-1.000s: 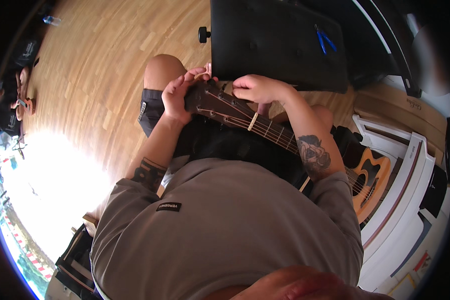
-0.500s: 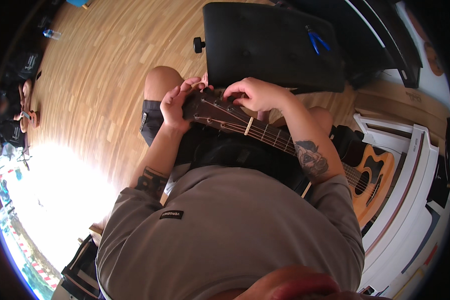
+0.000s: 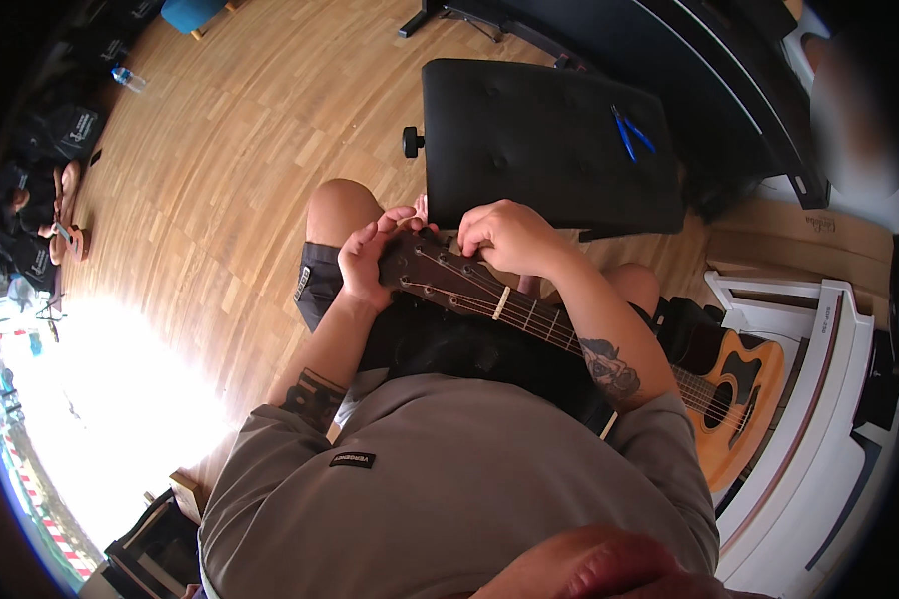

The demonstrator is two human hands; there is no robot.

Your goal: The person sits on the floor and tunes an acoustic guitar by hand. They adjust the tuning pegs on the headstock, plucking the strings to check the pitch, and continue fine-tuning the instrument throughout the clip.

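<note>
An acoustic guitar (image 3: 737, 394) lies slanted across my lap, its pale body at the right and its neck running under my right forearm. The dark headstock (image 3: 440, 275) points left, with strings wound on its posts. Around the tip of the headstock curls my left hand (image 3: 367, 262), fingers raised along its far end. My right hand (image 3: 509, 238) is closed at the far edge of the headstock, thumb and fingers pinched at a tuning peg that they mostly hide.
Ahead stands a black padded bench (image 3: 539, 140) with blue-handled pliers (image 3: 632, 135) lying on it. To the right are a white keyboard frame (image 3: 799, 379) and a cardboard box (image 3: 769, 225). At the far left a person (image 3: 30, 225) sits with a small guitar; a bottle (image 3: 128, 79) is on the wooden floor.
The whole view has shifted, so the bench and guitar appear lower. My right hand's fingers have curled in more at the headstock edge, while my left hand keeps its place.
</note>
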